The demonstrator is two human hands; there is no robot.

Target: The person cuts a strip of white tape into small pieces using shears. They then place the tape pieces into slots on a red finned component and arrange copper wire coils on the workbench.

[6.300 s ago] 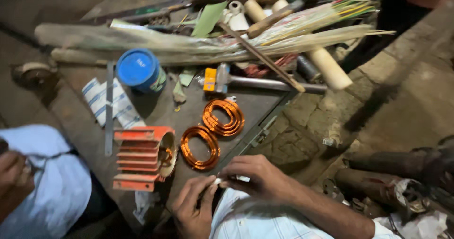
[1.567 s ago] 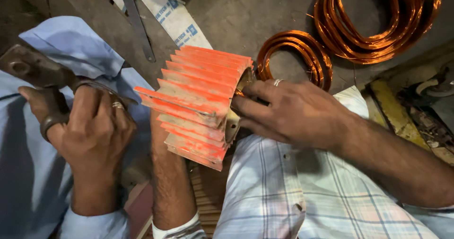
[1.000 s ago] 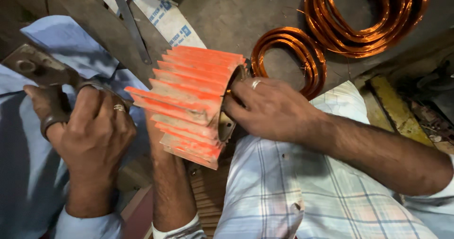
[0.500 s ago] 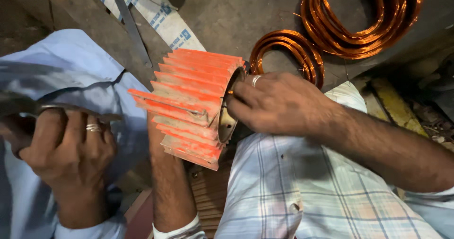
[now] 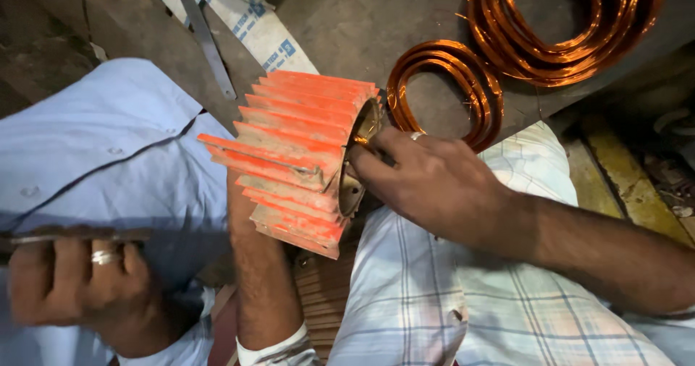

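Orange finned motor casing sits mid-frame — the right hand has its fingers bent into the open end. The left hand is hidden behind the casing; its grip cannot be told. Copper wire coils lie upper right on the worktop.

Work surface: I see a dark grey, scuffed metal tabletop filling the upper frame.
Left edge: a rough, dark, worn strip beside the tabletop.
Right side: a lower, grimy ledge with a yellowish band, debris too dim for me to identify.
Light: warm and directional from above, bright on the tabletop's centre, corners falling into shadow.
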